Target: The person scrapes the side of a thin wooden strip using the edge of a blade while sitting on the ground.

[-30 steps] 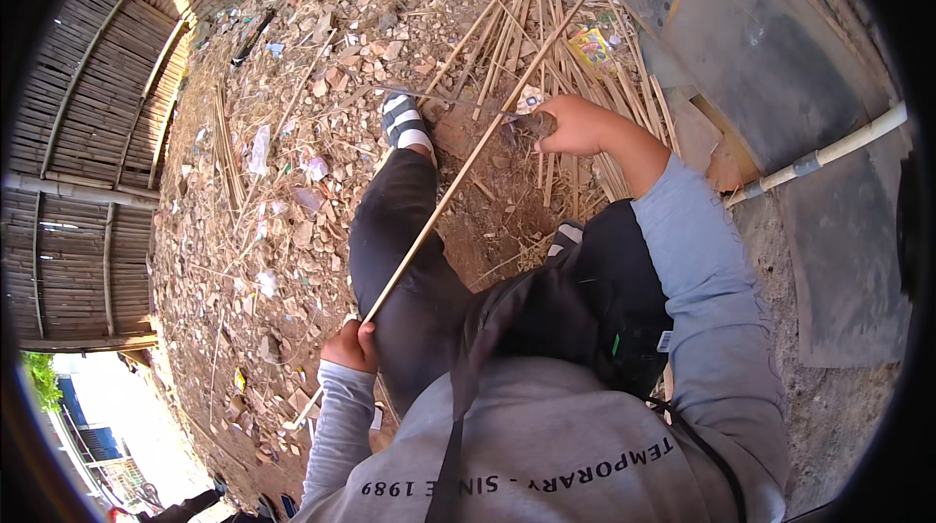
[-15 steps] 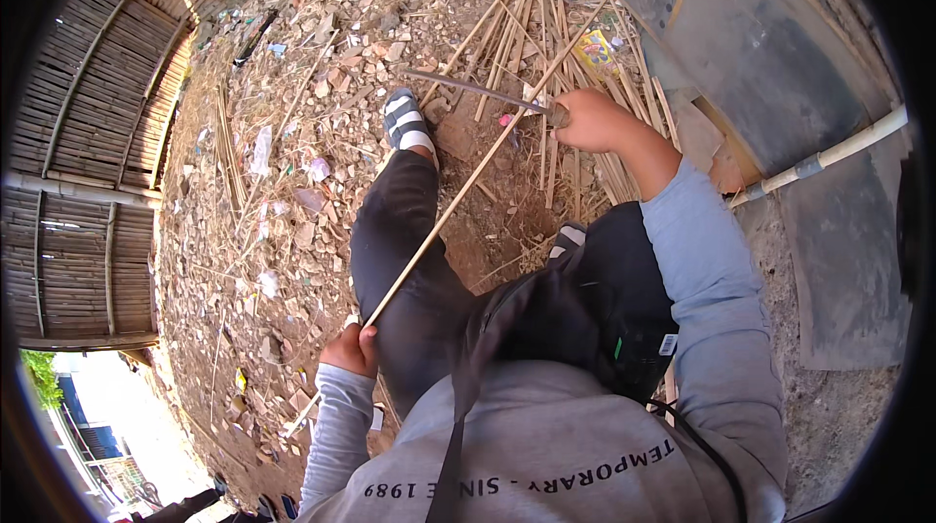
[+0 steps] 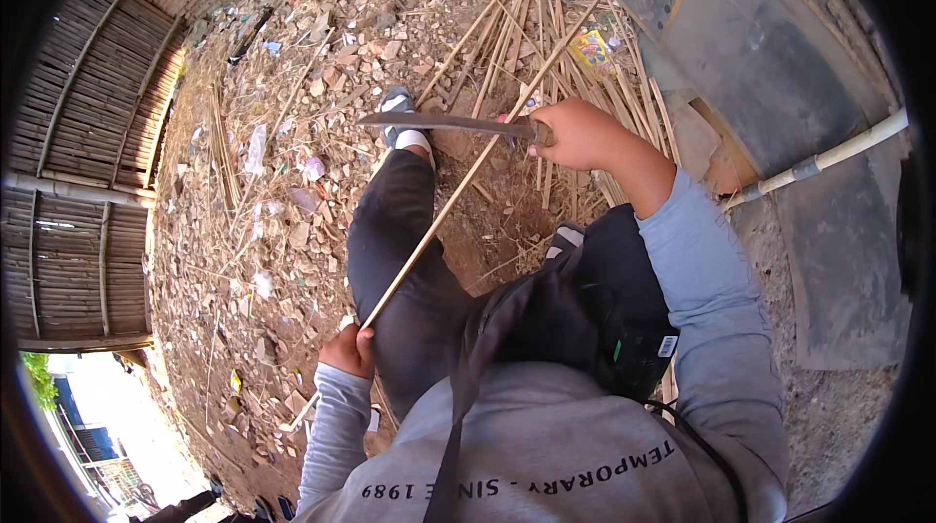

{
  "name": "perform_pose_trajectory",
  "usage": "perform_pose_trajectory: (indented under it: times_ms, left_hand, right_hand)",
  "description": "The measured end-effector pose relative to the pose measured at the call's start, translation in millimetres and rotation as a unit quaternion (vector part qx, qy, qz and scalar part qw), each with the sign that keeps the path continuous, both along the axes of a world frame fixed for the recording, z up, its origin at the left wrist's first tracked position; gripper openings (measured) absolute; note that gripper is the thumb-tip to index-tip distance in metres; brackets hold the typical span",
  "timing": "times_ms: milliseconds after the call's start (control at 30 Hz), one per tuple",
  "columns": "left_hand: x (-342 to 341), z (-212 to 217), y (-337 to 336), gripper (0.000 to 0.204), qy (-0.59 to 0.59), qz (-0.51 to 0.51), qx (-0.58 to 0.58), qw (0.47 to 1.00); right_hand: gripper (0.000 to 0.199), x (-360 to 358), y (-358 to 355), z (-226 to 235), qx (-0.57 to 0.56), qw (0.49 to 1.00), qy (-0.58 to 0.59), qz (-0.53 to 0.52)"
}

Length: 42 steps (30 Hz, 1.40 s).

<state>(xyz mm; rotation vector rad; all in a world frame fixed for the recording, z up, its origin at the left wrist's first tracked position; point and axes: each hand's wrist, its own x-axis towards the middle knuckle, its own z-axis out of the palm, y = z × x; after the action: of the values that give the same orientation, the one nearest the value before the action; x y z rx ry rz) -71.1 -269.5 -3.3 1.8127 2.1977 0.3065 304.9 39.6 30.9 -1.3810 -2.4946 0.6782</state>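
Note:
My right hand is closed round the handle of a machete. Its long dark blade points left and crosses above a bamboo strip; whether the two touch I cannot tell. My left hand grips that long pale strip beside my left thigh. From there the strip slants up and right past the blade to the pile of strips, and a short end sticks out below my left hand. Under the blade's tip is my left foot in a striped shoe.
Cut bamboo strips lie heaped ahead on the right, with a yellow wrapper among them. Rubble and litter cover the ground. Dark sheets and a pale pole stand on the right, a bamboo wall on the left.
My right hand has come slightly nearer and left, bringing the machete blade down and leftward, with its flat side now showing more. My left hand stays on the bamboo strip.

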Motion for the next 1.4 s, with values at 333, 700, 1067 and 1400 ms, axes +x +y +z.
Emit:
perform_pose_trajectory:
  times_ms: [333, 700, 1067, 1400]
  left_hand:
    - [9.0, -12.8, -9.4, 0.039, 0.112, 0.042, 0.060, 0.991]
    - [8.4, -9.4, -6.5, 0.039, 0.094, 0.030, 0.071, 0.993]
    - [8.9, -11.4, -9.8, 0.038, 0.104, 0.062, 0.039, 0.992]
    - [15.5, 5.8, -1.4, 0.045, 0.056, 0.044, 0.028, 0.997]
  right_hand:
    - [0.030, -15.1, -8.3, 15.5, -0.010, 0.999, -0.041, 0.031]
    - [0.022, -8.6, -6.0, 9.3, -0.019, 0.999, 0.020, -0.033]
    - [0.022, -4.8, -3.1, 3.3, 0.005, 1.000, 0.015, -0.020]
    - [0.028, 14.2, 20.1, -16.5, -0.026, 0.997, 0.031, -0.061]
